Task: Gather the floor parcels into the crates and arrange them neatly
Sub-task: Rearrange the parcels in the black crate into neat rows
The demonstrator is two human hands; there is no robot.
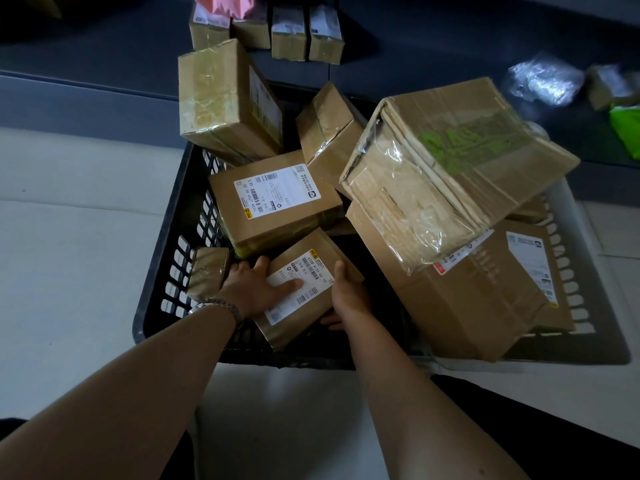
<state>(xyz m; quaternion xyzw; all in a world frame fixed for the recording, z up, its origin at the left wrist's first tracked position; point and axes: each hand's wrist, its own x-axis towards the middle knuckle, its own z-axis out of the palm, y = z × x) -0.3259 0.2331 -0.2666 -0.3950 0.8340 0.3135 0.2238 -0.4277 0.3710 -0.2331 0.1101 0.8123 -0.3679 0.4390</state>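
- Where it sits tilted over the near part of the black slotted plastic crate (173,258), the small brown cardboard parcel (311,258) shows its top face, with a white shipping label carrying barcodes and a yellow mark at one corner.
- Clear tape runs over its creased brown sides, and its near corner points down towards the crate's front rim.
- The left hand (256,285) grips the small brown cardboard parcel at its left edge: the thumb lies flat across the label and the other fingers (260,264) curl over the far edge.
- A metal wristwatch (218,306) is on that wrist.
- The right hand (349,296) holds the parcel's right edge, thumb laid along the top and the fingers (329,322) tucked beneath the underside.
- Just behind it in the same crate lies a flat brown labelled box (273,199), and a little tape-wrapped brown packet (207,271) leans against the left wall.
- A tall taped brown carton (225,102) stands at the back left corner, with a tilted brown box (329,133) beside it.
- To the right, a big worn carton with green print (450,161) rests aslant on a large brown labelled carton (485,299) in a white slotted crate (568,271).
- Further back, a row of four small brown boxes (266,29) stands on the dark floor.
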